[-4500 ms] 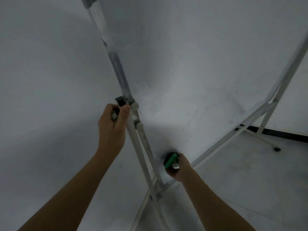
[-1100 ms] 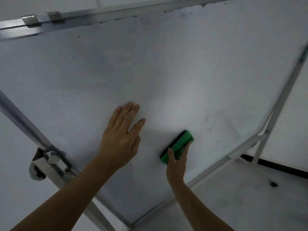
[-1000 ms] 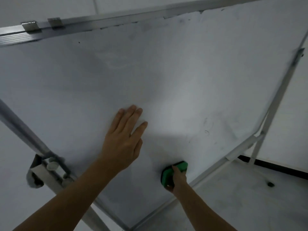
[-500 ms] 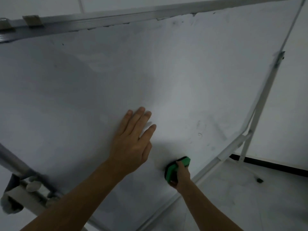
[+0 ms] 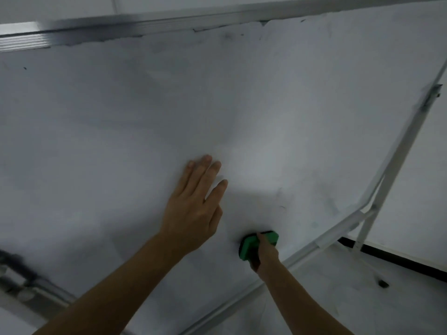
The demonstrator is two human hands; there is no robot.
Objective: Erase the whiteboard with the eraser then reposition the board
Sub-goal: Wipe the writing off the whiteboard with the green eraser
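The whiteboard (image 5: 242, 97) fills most of the view, tilted, with faint grey smudges and a few small dark marks near its lower right. My left hand (image 5: 196, 209) lies flat on the board with straight fingers. My right hand (image 5: 264, 252) grips the green eraser (image 5: 251, 243), which is pressed against the board close to its lower edge. The eraser's dark pad faces the board and is mostly hidden.
The board's metal frame rail (image 5: 321, 243) runs along its lower right edge, joined to the white stand leg (image 5: 399, 160). A metal strip (image 5: 121, 27) borders the top. A dark pivot bracket (image 5: 21, 281) sits at lower left. The pale floor (image 5: 362, 298) and a dark baseboard lie at right.
The eraser slid down from mid-board to near the lower edge about a second ago and has stayed there. My left hand stays flat on the board. The view has shifted slightly.
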